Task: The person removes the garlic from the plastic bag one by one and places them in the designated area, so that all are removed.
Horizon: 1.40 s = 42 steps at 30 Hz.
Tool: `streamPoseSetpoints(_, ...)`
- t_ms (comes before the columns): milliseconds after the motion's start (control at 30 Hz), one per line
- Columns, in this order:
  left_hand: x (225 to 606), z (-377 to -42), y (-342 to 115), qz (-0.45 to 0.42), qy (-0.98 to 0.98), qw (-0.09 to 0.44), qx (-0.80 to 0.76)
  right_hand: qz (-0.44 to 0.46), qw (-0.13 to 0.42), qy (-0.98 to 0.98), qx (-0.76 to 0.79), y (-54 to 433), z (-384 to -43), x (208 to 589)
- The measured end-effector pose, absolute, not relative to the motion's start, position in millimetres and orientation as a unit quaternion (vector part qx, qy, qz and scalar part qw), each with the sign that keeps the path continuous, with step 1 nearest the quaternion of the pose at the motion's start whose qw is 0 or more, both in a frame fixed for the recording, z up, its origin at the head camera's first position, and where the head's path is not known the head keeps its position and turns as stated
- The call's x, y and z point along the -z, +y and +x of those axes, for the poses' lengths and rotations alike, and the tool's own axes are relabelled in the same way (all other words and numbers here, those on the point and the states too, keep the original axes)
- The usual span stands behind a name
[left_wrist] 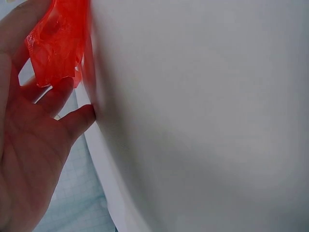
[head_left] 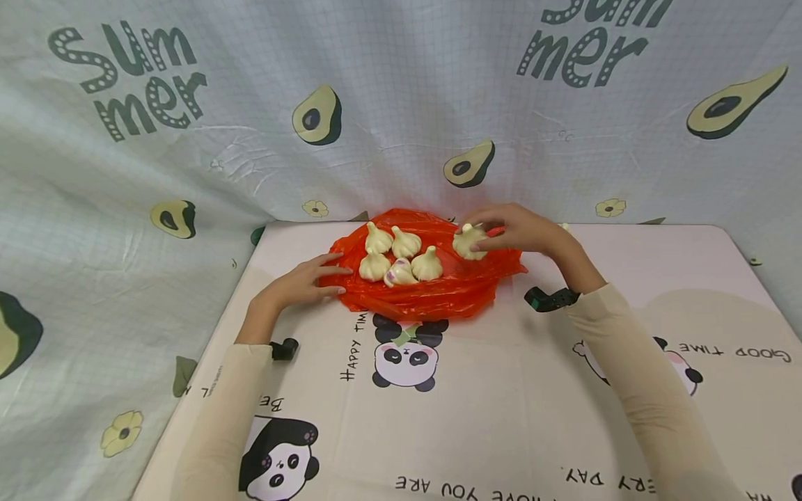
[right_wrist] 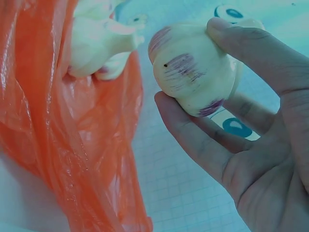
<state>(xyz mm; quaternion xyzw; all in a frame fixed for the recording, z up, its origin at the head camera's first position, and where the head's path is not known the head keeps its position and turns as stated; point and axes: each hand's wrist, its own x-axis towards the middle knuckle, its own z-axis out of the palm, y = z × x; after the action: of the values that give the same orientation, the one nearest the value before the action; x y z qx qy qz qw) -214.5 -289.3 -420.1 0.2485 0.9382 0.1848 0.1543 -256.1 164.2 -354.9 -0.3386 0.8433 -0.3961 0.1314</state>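
A garlic bulb [right_wrist: 186, 70], cream with purple streaks, is held between the thumb and fingers of my right hand [head_left: 516, 226]. It is at the right part of a red plastic bag [head_left: 432, 306]; the right wrist view shows it raised beside the bag. Several more garlic bulbs [head_left: 406, 243] sit clustered on the bag's left half, most with stems pointing up, and one bulb [head_left: 399, 273] lies tilted at the front. My left hand [head_left: 307, 280] rests at the bag's left edge, its fingers extended and touching the red plastic [left_wrist: 58, 43].
The bag lies near the back edge of a table [head_left: 489, 403] with a panda-print cover. Right behind it hangs a pale curtain [head_left: 388, 90] with avocado prints. Each wrist wears a black camera, the right one [head_left: 550, 299] low beside the bag.
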Motion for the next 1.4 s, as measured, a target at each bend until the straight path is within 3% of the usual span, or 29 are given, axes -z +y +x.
streamPoseSetpoints(1067,414.7,-213.0,-297.5,0.232,0.937,0.143,-0.218,-0.361,0.154,0.814,0.428,204.4,-210.3,365.5)
streamPoseSetpoints(1400,417.9,-215.9,-292.6,0.247,0.932,0.138,-0.227,-0.357,0.125,0.822,0.426,223.4,-202.2,367.7)
